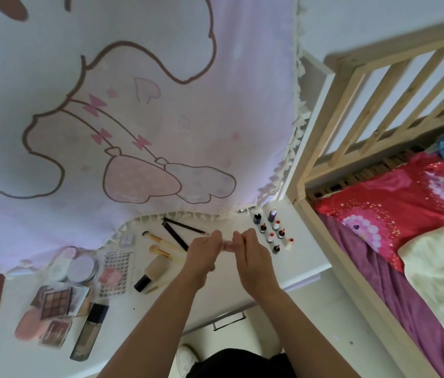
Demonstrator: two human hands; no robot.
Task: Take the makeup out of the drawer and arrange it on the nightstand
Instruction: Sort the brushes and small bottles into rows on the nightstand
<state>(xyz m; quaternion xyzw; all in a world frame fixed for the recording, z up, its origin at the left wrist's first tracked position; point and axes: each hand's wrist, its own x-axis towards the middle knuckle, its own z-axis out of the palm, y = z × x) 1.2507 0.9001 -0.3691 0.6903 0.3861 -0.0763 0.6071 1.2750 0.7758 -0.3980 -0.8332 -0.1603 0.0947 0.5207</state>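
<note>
Reaching out above the drawer handle, the left hand and right hand pinch a small pink item between curled fingertips. Its long axis seemingly runs hand to hand over the nightstand. Beyond, rows of small bottles stand nearer the right hand.

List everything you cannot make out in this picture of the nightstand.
Head view only:
- Small pink item: pinched between the left hand and right hand. Fingers cover most of it, so its kind is unclear.
- Drawer: only its handle shows below the nightstand edge. Contents hidden.
- Eyeshadow palette and its neighbours: blurred, labels unreadable.
- Small bottles: too small to read.
</note>
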